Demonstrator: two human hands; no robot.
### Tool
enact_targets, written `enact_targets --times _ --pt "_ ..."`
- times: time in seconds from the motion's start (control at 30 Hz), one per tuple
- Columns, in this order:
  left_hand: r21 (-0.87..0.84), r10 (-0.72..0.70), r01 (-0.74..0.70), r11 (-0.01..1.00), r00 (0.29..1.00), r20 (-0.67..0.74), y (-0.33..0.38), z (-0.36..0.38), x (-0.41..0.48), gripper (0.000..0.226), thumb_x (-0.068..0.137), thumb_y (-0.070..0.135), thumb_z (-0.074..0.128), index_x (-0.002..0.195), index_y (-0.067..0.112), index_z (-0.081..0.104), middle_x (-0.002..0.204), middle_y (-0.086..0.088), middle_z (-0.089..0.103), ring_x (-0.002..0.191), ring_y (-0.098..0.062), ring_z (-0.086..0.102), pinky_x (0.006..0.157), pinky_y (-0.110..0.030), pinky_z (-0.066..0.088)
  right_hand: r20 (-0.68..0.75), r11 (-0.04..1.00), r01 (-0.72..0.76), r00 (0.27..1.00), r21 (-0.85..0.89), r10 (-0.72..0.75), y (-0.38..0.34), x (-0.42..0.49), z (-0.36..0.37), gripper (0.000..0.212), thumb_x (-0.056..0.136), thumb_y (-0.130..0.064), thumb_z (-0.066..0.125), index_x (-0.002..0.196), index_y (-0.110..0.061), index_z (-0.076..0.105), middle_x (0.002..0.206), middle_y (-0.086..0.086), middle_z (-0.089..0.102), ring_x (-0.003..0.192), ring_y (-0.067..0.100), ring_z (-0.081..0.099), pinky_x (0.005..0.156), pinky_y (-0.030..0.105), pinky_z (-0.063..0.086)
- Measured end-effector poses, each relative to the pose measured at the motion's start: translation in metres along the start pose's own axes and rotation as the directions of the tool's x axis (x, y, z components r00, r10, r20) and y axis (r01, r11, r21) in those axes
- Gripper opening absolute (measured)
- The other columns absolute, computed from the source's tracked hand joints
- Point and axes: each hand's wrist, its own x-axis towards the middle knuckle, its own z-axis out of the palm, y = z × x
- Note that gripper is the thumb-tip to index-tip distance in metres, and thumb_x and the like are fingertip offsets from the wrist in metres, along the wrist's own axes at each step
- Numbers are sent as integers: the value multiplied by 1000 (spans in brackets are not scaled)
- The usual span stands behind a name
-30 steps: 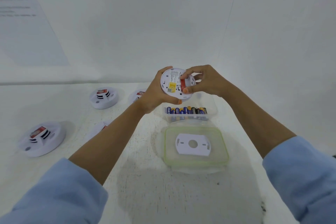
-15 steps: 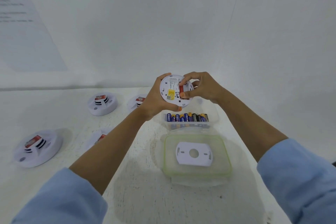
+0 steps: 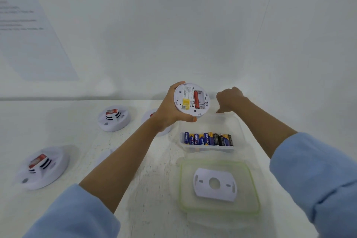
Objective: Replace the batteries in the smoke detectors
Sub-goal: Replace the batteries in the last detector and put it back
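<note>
One smoke detector (image 3: 191,100) is held up, back showing, near a clear container (image 3: 238,127) on the white surface (image 3: 154,189).
Left hand (image 3: 168,110) grips its rim, fingers (image 3: 191,119) curled round it; a red battery (image 3: 196,99) sits inside. Right hand (image 3: 229,98) hovers at the container's far rim, fingers curled; whether they pinch anything is unclear.

Clear plastic box (image 3: 234,121), scuffed tabletop (image 3: 154,179)

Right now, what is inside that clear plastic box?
A row of batteries, blue-and-yellow and black, lies along the near wall of the clear box. The right hand hangs over the far edge, hiding anything beneath it.
</note>
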Motion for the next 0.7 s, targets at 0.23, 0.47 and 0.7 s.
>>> enact_targets --times 0.23,0.47,0.7 --pt "14 -2 2 1000 1000 1 -5 -1 3 101 54 -12 80 134 21 28 122 5 46 114 -13 49 84 -21 53 1 998 40 999 -47 -40 -8 11 10 21 89 -7 45 108 -8 54 104 7 59 96 23 55 88 29 36" --pt "22 10 -9 1000 1000 -14 -2 0 0 98 50 -1 79 131 24 29 121 9 46 112 -11 49 84 -20 53 -90 930 124 991 345 -99 1 10 9 25 79 -11 66 102 -14 59 109 4 58 91 20 54 76 30 45" --pt "24 15 -14 1000 999 -31 -2 -3 -7 96 56 -18 77 130 21 29 117 10 46 108 -9 50 77 -16 52 -364 181 337 920 924 143 11 -35 -38 31 71 -1 76 98 -5 61 58 0 68 51 8 63 53 14 48"
